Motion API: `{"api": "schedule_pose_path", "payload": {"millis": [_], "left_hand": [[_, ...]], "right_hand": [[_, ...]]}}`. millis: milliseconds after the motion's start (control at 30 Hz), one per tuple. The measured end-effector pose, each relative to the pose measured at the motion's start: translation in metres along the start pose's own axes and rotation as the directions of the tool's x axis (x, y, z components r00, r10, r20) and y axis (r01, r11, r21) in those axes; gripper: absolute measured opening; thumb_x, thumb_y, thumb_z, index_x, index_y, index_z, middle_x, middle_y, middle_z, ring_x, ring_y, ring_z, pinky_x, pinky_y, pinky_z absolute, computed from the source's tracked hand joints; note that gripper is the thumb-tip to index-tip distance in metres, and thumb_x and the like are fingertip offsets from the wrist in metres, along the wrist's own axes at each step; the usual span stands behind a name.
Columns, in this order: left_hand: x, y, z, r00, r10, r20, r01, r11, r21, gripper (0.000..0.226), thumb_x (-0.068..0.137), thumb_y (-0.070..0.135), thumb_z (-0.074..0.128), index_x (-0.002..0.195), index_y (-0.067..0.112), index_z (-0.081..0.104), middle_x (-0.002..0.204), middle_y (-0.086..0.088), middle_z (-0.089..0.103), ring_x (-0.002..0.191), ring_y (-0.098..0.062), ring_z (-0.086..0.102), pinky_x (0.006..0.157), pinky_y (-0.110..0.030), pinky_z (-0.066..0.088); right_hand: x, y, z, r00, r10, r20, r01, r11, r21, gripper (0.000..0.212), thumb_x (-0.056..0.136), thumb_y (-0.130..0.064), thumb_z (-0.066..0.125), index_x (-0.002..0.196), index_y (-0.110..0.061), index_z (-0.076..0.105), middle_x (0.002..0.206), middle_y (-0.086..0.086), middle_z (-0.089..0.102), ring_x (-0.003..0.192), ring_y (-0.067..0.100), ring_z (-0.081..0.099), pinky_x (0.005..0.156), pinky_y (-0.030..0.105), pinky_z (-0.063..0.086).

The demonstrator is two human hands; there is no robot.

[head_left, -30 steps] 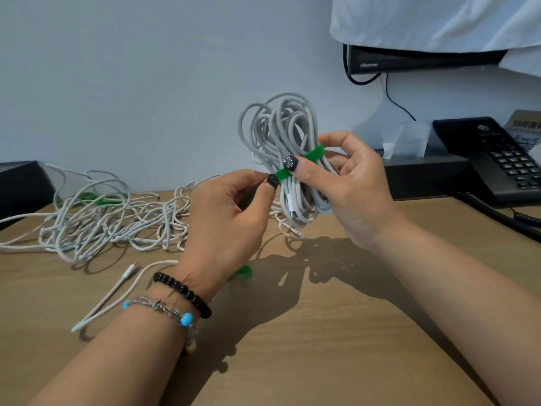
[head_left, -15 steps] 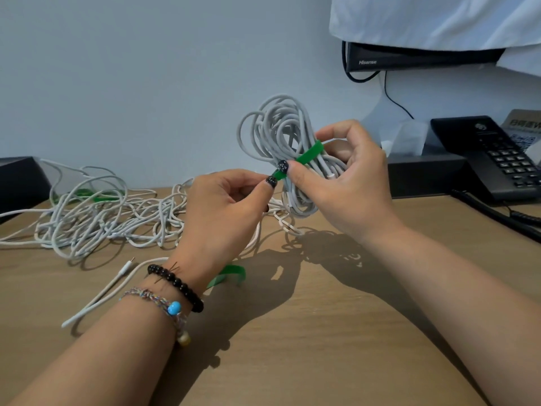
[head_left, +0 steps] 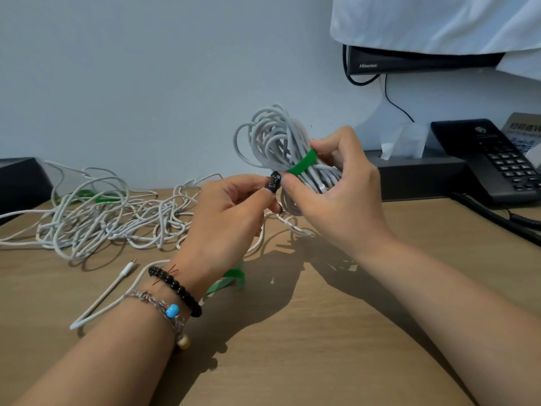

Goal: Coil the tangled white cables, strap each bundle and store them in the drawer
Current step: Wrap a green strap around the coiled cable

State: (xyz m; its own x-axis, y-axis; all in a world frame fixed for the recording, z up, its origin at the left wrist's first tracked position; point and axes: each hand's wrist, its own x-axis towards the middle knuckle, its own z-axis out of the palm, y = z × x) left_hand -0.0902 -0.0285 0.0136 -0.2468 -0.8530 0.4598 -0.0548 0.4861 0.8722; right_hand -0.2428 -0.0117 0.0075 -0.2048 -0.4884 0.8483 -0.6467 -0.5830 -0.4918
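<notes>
A coiled bundle of white cable [head_left: 275, 139] is held above the wooden desk [head_left: 292, 332], with a green strap [head_left: 301, 166] wrapped across its middle. My right hand [head_left: 336, 194] grips the bundle, thumb and fingers pressing the strap against the cable. My left hand [head_left: 228, 215] pinches the strap's near end with thumb and fingertip. A heap of tangled white cables [head_left: 96, 218] lies on the desk at the left. A second green strap [head_left: 231, 281] lies on the desk under my left wrist. No drawer is in view.
A loose white cable end with its plug [head_left: 128, 268] lies near my left forearm. A black tissue box [head_left: 415, 177] and a black desk phone [head_left: 491, 159] stand at the right. A black box [head_left: 17, 183] sits far left. A cloth-draped monitor [head_left: 409, 58] hangs above.
The bundle has tilted so its loops lean left, and the strap has been drawn further around it. Both hands stay at the strap.
</notes>
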Motion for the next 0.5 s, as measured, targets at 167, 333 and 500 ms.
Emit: {"api": "schedule_pose_path", "payload": {"millis": [167, 333, 500], "left_hand": [[0.001, 0.000, -0.001, 1.000, 0.010, 0.018, -0.010, 1.000, -0.025, 0.020, 0.086, 0.007, 0.057, 0.074, 0.005, 0.073, 0.072, -0.034, 0.059, 0.046, -0.014, 0.044, 0.051, -0.027, 0.037], [0.002, 0.001, -0.001, 1.000, -0.015, -0.001, 0.015, 0.996, -0.090, 0.033, 0.091, -0.001, 0.052, 0.079, 0.019, 0.076, 0.071, -0.004, 0.070, 0.052, -0.015, 0.050, 0.057, -0.032, 0.039], [0.000, 0.002, 0.000, 0.999, -0.016, 0.036, 0.019, 0.997, -0.074, 0.035, 0.092, -0.007, 0.047, 0.082, 0.014, 0.073, 0.074, 0.000, 0.071, 0.052, -0.013, 0.052, 0.052, -0.024, 0.040]], "right_hand": [[0.000, 0.002, 0.001, 0.996, 0.016, 0.085, -0.022, 0.998, 0.066, 0.029, 0.086, -0.027, 0.074, 0.101, -0.017, 0.051, 0.093, 0.000, 0.065, 0.082, 0.009, 0.063, 0.068, 0.027, 0.053], [0.006, 0.003, 0.000, 0.984, 0.064, 0.167, -0.107, 0.958, 0.265, 0.006, 0.097, -0.017, 0.059, 0.100, -0.021, 0.063, 0.102, 0.000, 0.068, 0.097, 0.013, 0.065, 0.084, 0.036, 0.056], [0.014, 0.007, -0.009, 0.931, 0.280, 0.234, -0.363, 0.773, 0.520, 0.025, 0.086, -0.008, 0.072, 0.108, -0.019, 0.067, 0.087, -0.002, 0.066, 0.082, 0.008, 0.065, 0.074, 0.028, 0.056]]}}
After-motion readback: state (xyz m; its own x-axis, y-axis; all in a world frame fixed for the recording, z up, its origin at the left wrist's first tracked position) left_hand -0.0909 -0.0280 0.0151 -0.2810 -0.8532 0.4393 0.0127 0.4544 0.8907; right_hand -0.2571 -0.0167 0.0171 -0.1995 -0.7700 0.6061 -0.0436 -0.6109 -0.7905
